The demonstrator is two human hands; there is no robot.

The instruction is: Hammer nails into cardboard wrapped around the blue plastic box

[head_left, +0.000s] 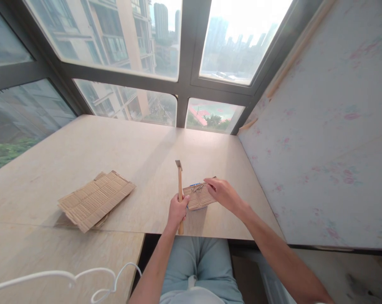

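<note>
My right hand point(223, 193): fingers bent and drawn close together over the right end of a small corrugated cardboard piece point(199, 203); cannot tell whether they pinch a nail. Thin dark nails point(196, 189) lie loosely heaped on that piece, just left of these fingertips. A blue edge point(195, 184) shows along its far side.

My left hand point(177, 210): fingers wrapped around the wooden handle of a hammer point(180, 182), held upright, head at top, handle end below my fist. Left thumb overlaps the cardboard's left edge; grip on it unclear.

Farther left, well apart: a larger stack of corrugated cardboard point(96, 202) on the pale tabletop point(153, 147). Nearer me, white bent wire point(99, 269). Beyond: grey-framed windows point(186, 63); at right, floral wall point(320, 139).
</note>
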